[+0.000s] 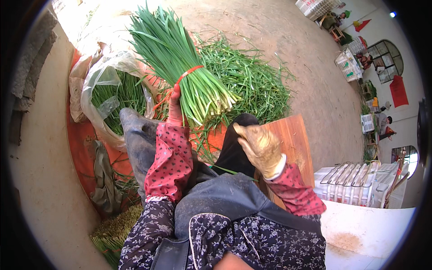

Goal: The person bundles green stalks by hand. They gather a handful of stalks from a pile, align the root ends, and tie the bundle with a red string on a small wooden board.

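Observation:
A thick bundle of garlic chives (pixel 165 44), bound with a red band (pixel 190 72), rests in my left hand (pixel 175 98), its pale cut ends pointing to the lower right. The thumb shows near the band; the other fingers are hidden behind the stems. My right hand (pixel 258 146), in a worn yellowish glove, is apart from the bundle, over my right knee beside a wooden board (pixel 295 145). Its fingers are slightly blurred and apart, with nothing seen in them. Under and beyond the bundle lies a heap of loose green leaves (pixel 256 81).
A clear plastic bag (pixel 89 87) of chives stands at left on an orange sheet (pixel 79 141). More bundles (pixel 118 226) lie at lower left by the wall. White crates (pixel 351 184) stand at right; several people are farther off along the far wall.

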Action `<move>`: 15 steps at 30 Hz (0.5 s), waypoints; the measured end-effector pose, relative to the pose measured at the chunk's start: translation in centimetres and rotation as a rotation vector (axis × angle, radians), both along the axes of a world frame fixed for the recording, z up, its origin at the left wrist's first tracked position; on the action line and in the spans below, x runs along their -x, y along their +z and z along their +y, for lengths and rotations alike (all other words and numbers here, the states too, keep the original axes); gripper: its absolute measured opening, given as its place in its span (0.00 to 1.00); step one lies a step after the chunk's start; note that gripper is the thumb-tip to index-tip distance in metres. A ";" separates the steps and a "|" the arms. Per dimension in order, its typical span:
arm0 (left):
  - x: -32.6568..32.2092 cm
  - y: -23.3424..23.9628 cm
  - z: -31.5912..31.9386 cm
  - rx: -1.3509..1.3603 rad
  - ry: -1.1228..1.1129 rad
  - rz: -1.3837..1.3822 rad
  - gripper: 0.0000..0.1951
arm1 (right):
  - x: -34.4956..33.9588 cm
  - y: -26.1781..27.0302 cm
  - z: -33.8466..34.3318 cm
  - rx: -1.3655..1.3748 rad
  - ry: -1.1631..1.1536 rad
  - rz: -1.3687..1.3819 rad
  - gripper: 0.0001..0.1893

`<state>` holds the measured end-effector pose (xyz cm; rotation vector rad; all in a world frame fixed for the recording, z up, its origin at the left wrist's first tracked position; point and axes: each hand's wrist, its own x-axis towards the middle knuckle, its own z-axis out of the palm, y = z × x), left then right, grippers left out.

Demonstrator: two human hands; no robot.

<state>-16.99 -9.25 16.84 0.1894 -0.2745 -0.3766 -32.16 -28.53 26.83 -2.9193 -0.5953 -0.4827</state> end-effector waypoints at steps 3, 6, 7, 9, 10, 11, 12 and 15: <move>0.9 -0.6 0.1 0.011 -0.042 0.077 0.39 | -4.9 1.9 4.0 -0.029 0.219 -0.171 0.17; 1.0 -0.6 0.3 0.030 -0.038 0.081 0.34 | -7.4 0.3 5.5 0.003 0.324 -0.104 0.08; 1.0 -0.9 0.4 0.032 -0.012 0.082 0.33 | -7.7 0.1 5.5 -0.067 0.361 -0.060 0.07; 1.1 -1.3 0.9 0.063 -0.025 0.119 0.33 | -7.9 -0.2 5.4 -0.207 0.438 0.026 0.06; 0.9 -1.4 1.3 0.017 -0.036 0.023 0.36 | -8.1 -0.4 5.6 -0.341 0.411 0.074 0.06; 1.0 -1.6 1.7 -0.034 -0.050 -0.066 0.38 | -8.1 -1.0 5.8 -0.534 0.373 0.201 0.06; 1.0 -3.2 1.8 -0.021 -0.039 0.037 0.38 | -8.3 -0.9 6.0 -0.579 0.369 0.315 0.07; 1.9 -3.2 2.2 -0.007 -0.032 0.159 0.34 | -6.3 -0.6 5.8 -0.490 0.489 0.518 0.08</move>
